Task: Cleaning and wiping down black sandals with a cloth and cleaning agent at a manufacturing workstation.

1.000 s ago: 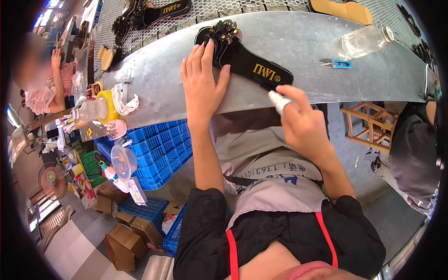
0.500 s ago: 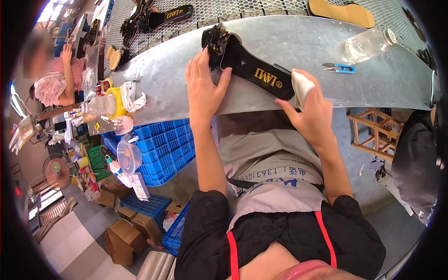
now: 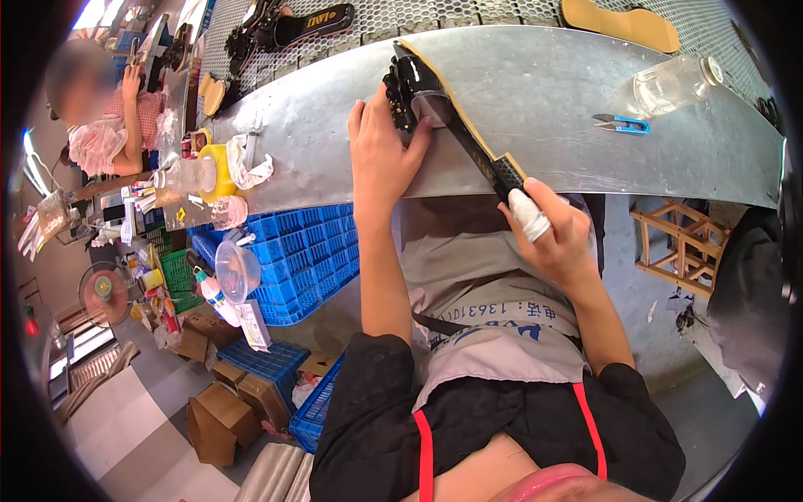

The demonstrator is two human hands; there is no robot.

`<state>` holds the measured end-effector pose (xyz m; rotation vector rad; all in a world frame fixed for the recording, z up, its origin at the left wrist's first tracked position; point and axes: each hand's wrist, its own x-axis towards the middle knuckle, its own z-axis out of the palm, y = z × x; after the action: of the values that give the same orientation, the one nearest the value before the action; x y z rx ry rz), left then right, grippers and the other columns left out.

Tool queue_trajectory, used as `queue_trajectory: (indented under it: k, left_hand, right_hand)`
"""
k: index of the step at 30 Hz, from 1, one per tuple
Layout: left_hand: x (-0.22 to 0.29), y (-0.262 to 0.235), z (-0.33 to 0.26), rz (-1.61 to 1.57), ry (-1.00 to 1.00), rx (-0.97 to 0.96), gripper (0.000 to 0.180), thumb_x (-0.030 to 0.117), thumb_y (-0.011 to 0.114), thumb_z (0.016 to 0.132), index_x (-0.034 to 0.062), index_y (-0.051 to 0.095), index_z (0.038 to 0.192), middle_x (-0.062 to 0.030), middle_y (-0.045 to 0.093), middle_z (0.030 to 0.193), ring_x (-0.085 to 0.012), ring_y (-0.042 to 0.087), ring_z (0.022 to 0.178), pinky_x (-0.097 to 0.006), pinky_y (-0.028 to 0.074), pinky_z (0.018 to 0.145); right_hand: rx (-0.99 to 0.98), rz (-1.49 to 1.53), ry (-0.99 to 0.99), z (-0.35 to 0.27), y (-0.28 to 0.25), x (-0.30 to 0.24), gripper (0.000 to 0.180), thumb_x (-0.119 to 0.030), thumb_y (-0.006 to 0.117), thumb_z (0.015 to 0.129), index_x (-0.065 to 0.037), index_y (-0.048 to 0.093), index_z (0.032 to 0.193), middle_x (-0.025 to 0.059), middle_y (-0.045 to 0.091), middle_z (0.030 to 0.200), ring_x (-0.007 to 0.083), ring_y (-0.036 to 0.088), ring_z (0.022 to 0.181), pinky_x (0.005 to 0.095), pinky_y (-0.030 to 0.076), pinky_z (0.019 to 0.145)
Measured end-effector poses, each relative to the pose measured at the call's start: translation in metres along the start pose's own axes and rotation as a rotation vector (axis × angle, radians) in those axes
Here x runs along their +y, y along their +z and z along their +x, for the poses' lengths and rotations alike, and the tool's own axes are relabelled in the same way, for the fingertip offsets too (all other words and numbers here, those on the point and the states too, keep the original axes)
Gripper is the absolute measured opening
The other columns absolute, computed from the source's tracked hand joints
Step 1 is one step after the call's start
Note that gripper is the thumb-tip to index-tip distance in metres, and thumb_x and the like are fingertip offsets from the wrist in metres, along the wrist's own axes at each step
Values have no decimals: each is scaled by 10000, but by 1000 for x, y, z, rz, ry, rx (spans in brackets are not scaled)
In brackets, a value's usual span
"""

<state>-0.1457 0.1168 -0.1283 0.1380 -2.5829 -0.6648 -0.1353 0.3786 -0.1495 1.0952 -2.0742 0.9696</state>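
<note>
A black sandal with a tan sole edge and a beaded strap lies tilted on its side on the grey metal table. My left hand holds its strap end, the thumb pressed on the upper. My right hand, with a white-taped forefinger, grips the heel end at the table's near edge.
A clear glass bottle and small blue snips lie to the right. A tan insole and another black sandal rest on the mesh behind. Yellow tape roll, blue crates, a wooden stool and a seated person surround me.
The sandal has been turned from lying flat onto its side. My right hand slid down to the heel end, and my left hand moved from flat on the table onto the strap.
</note>
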Motion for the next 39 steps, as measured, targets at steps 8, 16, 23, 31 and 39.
queue_trajectory:
  k: [8, 16, 23, 31, 39]
  left_hand:
    - [-12, 5, -1, 71, 37, -20, 490, 210, 754, 904, -89, 560, 1239, -242, 645, 1186, -435, 583, 1132, -541, 354, 1175]
    - [-9, 3, -1, 65, 14, -21, 436, 207, 778, 898, -95, 558, 1122, -265, 621, 1136, -491, 550, 1132, -549, 358, 1171]
    - [-11, 4, -1, 71, 29, -20, 462, 189, 767, 899, -94, 552, 1193, -252, 623, 1153, -478, 549, 1158, -552, 357, 1169]
    - [-7, 0, 3, 64, 28, -43, 503, 168, 758, 876, -73, 548, 1263, -246, 622, 1228, -450, 543, 1212, -539, 335, 1192]
    - [-21, -5, 43, -903, -288, -94, 495, 343, 564, 1008, 21, 581, 1385, -98, 636, 1370, -217, 535, 1317, -363, 342, 1181]
  right_hand:
    - [-102, 34, -28, -11, 12, -11, 383, -68, 837, 796, -164, 738, 1153, 44, 558, 1166, 116, 552, 587, 296, 416, 477]
    - [-133, 115, -6, -7, 14, -13, 403, -81, 849, 769, -187, 719, 1135, 36, 551, 1188, 108, 548, 585, 291, 398, 467]
    - [-129, 153, -41, -3, 11, -12, 426, -1, 859, 734, -86, 720, 1128, 97, 622, 1022, 177, 566, 563, 312, 421, 475]
    - [-96, 131, -22, -14, 12, -5, 452, -24, 834, 740, -154, 735, 1162, 95, 569, 1211, 169, 602, 617, 307, 476, 496]
    - [-67, 142, -33, -15, -13, -11, 450, -47, 822, 740, -142, 725, 1168, 125, 622, 1186, 148, 617, 606, 290, 485, 500]
